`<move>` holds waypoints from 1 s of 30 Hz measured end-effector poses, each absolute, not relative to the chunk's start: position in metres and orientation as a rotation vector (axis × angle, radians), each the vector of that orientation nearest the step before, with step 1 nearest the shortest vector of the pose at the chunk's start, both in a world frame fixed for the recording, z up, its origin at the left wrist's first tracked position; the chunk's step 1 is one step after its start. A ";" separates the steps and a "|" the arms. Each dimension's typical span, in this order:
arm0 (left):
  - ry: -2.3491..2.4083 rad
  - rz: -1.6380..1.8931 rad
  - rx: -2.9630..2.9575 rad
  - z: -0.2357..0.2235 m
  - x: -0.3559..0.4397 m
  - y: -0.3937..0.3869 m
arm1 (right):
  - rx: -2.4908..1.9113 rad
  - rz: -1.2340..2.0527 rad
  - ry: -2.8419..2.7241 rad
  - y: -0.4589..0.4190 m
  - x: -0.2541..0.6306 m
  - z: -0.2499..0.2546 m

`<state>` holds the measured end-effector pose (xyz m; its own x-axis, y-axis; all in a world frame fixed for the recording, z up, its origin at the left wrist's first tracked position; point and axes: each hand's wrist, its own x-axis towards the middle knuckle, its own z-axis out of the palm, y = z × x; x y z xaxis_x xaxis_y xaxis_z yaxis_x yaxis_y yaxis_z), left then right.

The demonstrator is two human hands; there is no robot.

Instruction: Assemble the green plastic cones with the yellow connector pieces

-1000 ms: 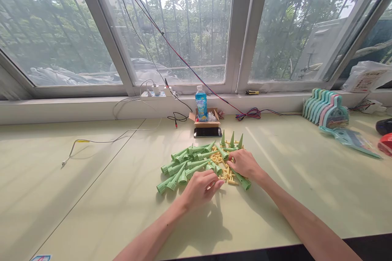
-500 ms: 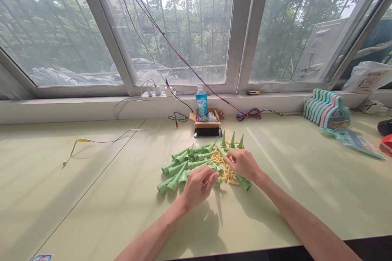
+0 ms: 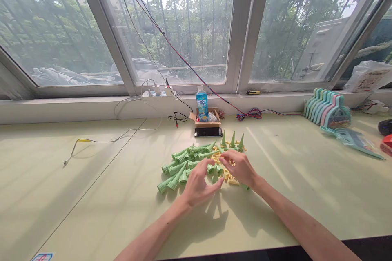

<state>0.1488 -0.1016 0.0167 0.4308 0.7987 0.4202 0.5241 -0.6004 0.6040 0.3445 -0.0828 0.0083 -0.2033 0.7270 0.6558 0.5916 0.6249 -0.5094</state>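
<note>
Green cones (image 3: 177, 168) heaped on the table (image 3: 101, 216), your left hand (image 3: 198, 185) at their near edge, thumb and fingers parted, yellow pegs (image 3: 233, 181) beside the heap, your right hand (image 3: 240, 166) over them, fingers bent, whether gripping anything cannot be told

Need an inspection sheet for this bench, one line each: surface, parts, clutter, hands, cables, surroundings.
Surface: pale yellow-green tabletop, dark straight seam, streaks of sunlight.
Parts: light-green hollow tapered cones, mostly lying heaped, three upright at back; small yellow plastic pieces at the heap's right.
Clutter: black flat phone, open brown cardboard box, blue plastic bottle.
Hands: left hand open, thumb and fingers apart; right hand over the heap, fingers bent, grip unclear.
Cables: thin pale cable at left; red-and-dark coiled cable near the sill.
Surroundings: grey metal window frames, green foliage outside.
</note>
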 end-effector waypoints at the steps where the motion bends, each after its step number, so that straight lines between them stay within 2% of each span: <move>1: 1.119 0.966 2.292 0.018 0.149 -0.102 | -1.044 0.189 -1.888 -0.083 0.344 0.009; 15: 0.913 0.968 2.145 0.021 0.147 -0.101 | -1.062 0.352 -1.896 -0.086 0.341 0.005; 30: 0.868 1.027 2.022 0.019 0.146 -0.098 | -0.975 0.379 -1.812 -0.087 0.338 0.010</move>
<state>0.1462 -0.0980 0.0187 0.4614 0.7996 0.3844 0.2465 -0.5318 0.8102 0.3384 -0.0868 0.0095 -0.1728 0.7616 0.6245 0.4480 0.6255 -0.6389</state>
